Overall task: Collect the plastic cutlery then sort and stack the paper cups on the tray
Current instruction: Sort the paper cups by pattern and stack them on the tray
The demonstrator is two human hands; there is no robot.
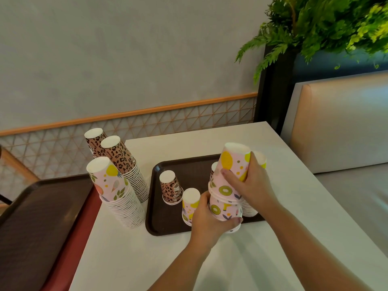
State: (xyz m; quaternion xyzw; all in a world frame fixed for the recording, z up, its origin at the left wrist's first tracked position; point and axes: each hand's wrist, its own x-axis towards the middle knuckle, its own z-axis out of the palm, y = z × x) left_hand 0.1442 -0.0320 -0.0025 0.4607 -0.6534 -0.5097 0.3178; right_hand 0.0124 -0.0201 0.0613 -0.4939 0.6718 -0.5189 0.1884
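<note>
Two bare forearms reach in from the near edge, over the white tabletop (294, 206). Left hand (206, 222) wraps the bottom cup of a short upside-down fruit-print stack (225, 208) at the near edge of the brown tray (168, 223), thumb across the front. Right hand (253, 183) grips the top fruit-print cup (235, 162), tilted, sitting over that stack. Just behind & right of the hands, a low stack w/ many rims (249, 208), mostly hidden. On the tray left of the hands: fruit-print cup (190, 203), then a leopard-print cup (171, 187) farther back, both inverted. Off the tray, far left on the tabletop: tall fruit-print stack (117, 192), w/ two tall leopard-print stacks (126, 164) behind. Second dark tray (35, 223) lies at the left, off the tabletop. Beige bench seat (340, 122) & fern (327, 24) far right.
</note>
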